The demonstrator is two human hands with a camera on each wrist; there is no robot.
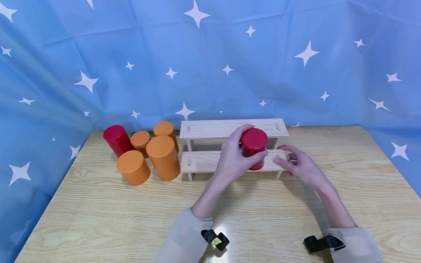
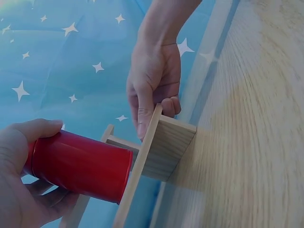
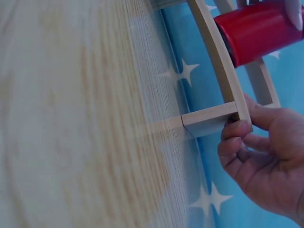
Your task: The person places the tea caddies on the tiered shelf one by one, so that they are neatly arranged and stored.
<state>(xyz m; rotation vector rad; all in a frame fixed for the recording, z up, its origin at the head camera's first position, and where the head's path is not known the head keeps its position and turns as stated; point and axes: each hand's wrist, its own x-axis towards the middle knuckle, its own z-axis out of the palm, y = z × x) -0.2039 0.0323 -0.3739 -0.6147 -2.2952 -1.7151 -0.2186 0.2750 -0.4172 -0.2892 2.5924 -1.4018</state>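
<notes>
My left hand [image 1: 231, 157] has its thumb and fingers curled round a red canister [image 1: 254, 142], which stands upright at the lower tier of a pale wooden two-tier rack [image 1: 204, 161]. In the left wrist view the canister [image 2: 83, 164] has its base at the board, and whether it bears fully on it I cannot tell. My right hand [image 1: 304, 168] pinches the right end of the lower board between thumb and fingers. The right wrist view shows that hand [image 3: 268, 156] gripping the board's end [image 3: 241, 111] above its leg.
Left of the rack stand another red canister [image 1: 118, 140] and several orange ones, tall [image 1: 164, 158] and short [image 1: 134, 167]. The upper tier [image 1: 210, 130] bears nothing. A blue star-patterned cloth [image 1: 222, 43] hangs behind the wooden table [image 1: 110, 223].
</notes>
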